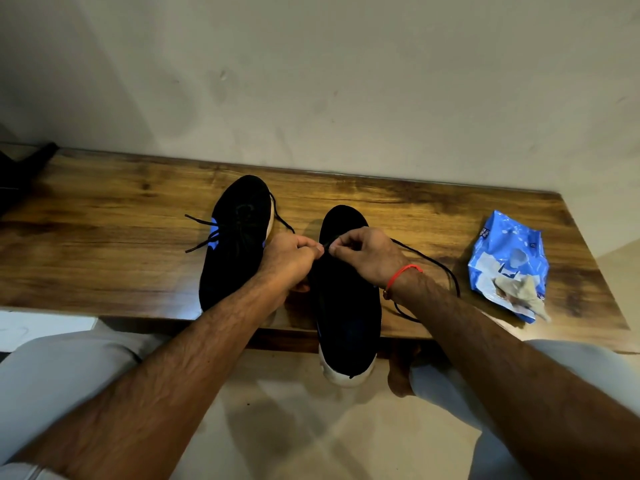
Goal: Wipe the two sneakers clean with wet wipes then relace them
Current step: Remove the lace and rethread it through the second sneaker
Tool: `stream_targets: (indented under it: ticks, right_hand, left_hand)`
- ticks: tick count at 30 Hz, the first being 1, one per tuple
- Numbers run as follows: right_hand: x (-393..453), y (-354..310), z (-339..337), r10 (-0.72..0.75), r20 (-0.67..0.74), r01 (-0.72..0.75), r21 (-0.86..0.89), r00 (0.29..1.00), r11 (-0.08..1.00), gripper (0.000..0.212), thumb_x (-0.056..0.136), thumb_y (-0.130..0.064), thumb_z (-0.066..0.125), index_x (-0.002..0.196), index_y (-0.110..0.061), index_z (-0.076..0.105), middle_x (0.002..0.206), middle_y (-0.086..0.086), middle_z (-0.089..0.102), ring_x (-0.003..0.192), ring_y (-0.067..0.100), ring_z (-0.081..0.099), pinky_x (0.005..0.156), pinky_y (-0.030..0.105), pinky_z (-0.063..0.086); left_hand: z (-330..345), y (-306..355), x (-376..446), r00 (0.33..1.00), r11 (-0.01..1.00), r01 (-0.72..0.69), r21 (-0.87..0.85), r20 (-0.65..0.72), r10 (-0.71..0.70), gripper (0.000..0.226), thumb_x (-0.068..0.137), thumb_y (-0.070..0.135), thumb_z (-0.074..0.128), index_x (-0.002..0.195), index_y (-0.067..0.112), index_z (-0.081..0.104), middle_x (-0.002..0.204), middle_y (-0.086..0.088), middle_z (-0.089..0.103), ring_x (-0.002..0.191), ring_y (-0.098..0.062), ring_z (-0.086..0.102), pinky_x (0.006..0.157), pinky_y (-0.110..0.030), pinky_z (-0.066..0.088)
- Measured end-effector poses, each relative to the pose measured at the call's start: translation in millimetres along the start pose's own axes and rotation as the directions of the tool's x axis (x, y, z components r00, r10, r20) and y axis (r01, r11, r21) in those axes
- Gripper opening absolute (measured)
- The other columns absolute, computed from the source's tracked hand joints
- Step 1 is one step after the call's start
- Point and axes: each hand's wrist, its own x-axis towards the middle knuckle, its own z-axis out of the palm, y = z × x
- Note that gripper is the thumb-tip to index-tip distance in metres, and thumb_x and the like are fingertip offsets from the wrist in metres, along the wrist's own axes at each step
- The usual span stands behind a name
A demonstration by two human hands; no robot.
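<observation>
Two black sneakers with white soles lie on a wooden table [104, 258]. The left sneaker [235, 244] sits farther back, its black laces loose on both sides. The right sneaker [346, 306] hangs its heel over the table's front edge. My left hand [291, 261] and my right hand [367, 258] meet above the right sneaker's lacing, each pinching the black lace [436, 265] between fingers and thumb. The lace loops out to the right on the tabletop. A blue wet wipes pack [505, 258] lies at the right.
Crumpled used wipes [519, 292] sit on the pack's near end. A wall runs along the table's back edge. A dark object [20, 174] lies at the far left. My knees in light trousers and a bare foot [401, 372] are below the table's front edge.
</observation>
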Motion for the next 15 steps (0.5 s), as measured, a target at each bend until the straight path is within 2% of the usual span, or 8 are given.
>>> stream_targets:
  ticks: [2, 4, 9, 12, 15]
  right_hand:
    - [2.0, 0.9, 2.4, -0.012, -0.026, 0.01, -0.09, 1.0, 0.996, 0.011, 0.091, -0.03, 0.068, 0.08, -0.03, 0.07, 0.077, -0.016, 0.067, 0.079, 0.002, 0.062, 0.071, 0.026, 0.052]
    - [4.7, 2.5, 3.9, 0.013, -0.055, -0.02, -0.123, 0.998, 0.992, 0.016, 0.089, -0.033, 0.068, 0.074, -0.033, 0.066, 0.077, -0.015, 0.067, 0.083, 0.005, 0.064, 0.078, 0.037, 0.055]
    - [5.3, 3.1, 1.0, 0.051, -0.144, -0.064, -0.087, 0.988, 0.994, 0.012, 0.091, -0.023, 0.068, 0.078, -0.023, 0.068, 0.077, -0.007, 0.068, 0.075, 0.008, 0.064, 0.06, 0.021, 0.052]
    - [4.5, 3.8, 3.0, 0.063, -0.138, -0.072, -0.063, 0.988, 0.995, 0.008, 0.09, -0.023, 0.069, 0.084, -0.019, 0.072, 0.082, -0.004, 0.071, 0.079, 0.01, 0.067, 0.07, 0.03, 0.058]
    - [3.7, 4.0, 3.2, 0.045, -0.084, -0.05, -0.057, 0.995, 0.997, 0.008, 0.09, -0.024, 0.07, 0.082, -0.024, 0.07, 0.085, -0.006, 0.071, 0.082, 0.009, 0.067, 0.075, 0.034, 0.059]
  left_hand:
    - [0.7, -0.1, 0.1, 1.0, 1.0, -0.002, -0.004, 0.0, 0.002, 0.013, 0.099, 0.019, 0.064, 0.094, 0.028, 0.072, 0.11, 0.004, 0.069, 0.096, -0.01, 0.062, 0.059, -0.026, 0.05]
    - [1.4, -0.9, 0.1, 1.0, 1.0, 0.008, -0.004, -0.016, -0.008, 0.011, 0.099, 0.02, 0.064, 0.099, 0.027, 0.073, 0.11, 0.004, 0.069, 0.099, -0.011, 0.063, 0.059, -0.026, 0.05]
    - [3.1, -1.4, 0.6, 1.0, 1.0, 0.016, -0.01, -0.025, -0.016, 0.012, 0.099, 0.019, 0.064, 0.103, 0.024, 0.074, 0.11, 0.005, 0.07, 0.1, -0.011, 0.064, 0.056, -0.024, 0.05]
    - [3.1, -1.8, 1.1, 1.0, 1.0, 0.0, -0.001, -0.028, 0.0, 0.013, 0.099, 0.017, 0.063, 0.101, 0.023, 0.075, 0.108, 0.005, 0.071, 0.096, -0.008, 0.064, 0.058, -0.024, 0.05]
    - [2.5, -2.2, 1.2, 1.0, 1.0, -0.004, 0.0, -0.026, 0.004, 0.012, 0.099, 0.017, 0.064, 0.097, 0.025, 0.073, 0.107, 0.004, 0.071, 0.094, -0.009, 0.065, 0.058, -0.024, 0.05]
